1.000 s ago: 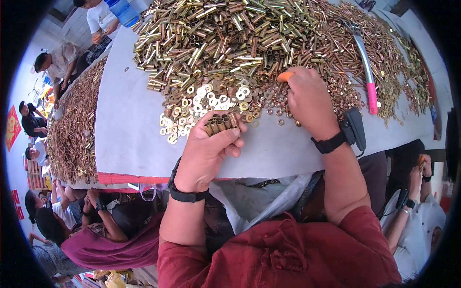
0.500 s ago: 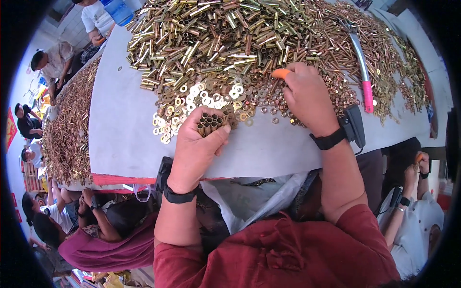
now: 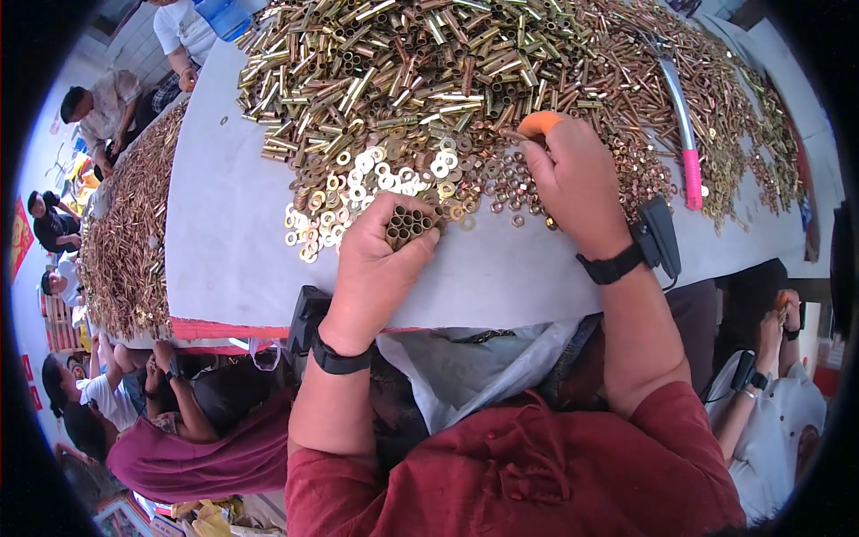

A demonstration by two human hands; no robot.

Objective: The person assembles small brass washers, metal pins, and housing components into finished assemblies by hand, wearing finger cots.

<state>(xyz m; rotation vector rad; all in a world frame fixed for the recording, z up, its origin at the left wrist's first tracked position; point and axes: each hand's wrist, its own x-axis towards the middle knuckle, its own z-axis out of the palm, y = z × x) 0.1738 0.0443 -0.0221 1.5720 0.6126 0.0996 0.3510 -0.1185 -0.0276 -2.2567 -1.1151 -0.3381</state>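
My left hand [image 3: 380,255] is closed around a bundle of metal sleeves [image 3: 410,225], their round open ends facing up. It is above the near edge of a heap of brass-coloured washers [image 3: 362,183]. My right hand [image 3: 577,183] has an orange cover [image 3: 540,123] on a fingertip and reaches to where the nuts [image 3: 517,183] meet the pile of sleeves. Its fingers are bent together, with a small copper-coloured piece beside the fingertip. What they grip is mostly hidden. Beyond both hands rises a large pile of brass-coloured sleeves [image 3: 385,67].
A tool with a long metal shaft and pink handle [image 3: 692,179] lies across the copper-coloured parts at right. An open white sack [image 3: 479,376] hangs below the table's near edge [image 3: 242,300]. Other people sit at left around another heaped table [image 3: 125,242], and one works at lower right.
My left hand has shifted slightly right and up with its bundle, tilting the ends more toward view. The right hand's orange-covered finger has moved up and right, now more curled.
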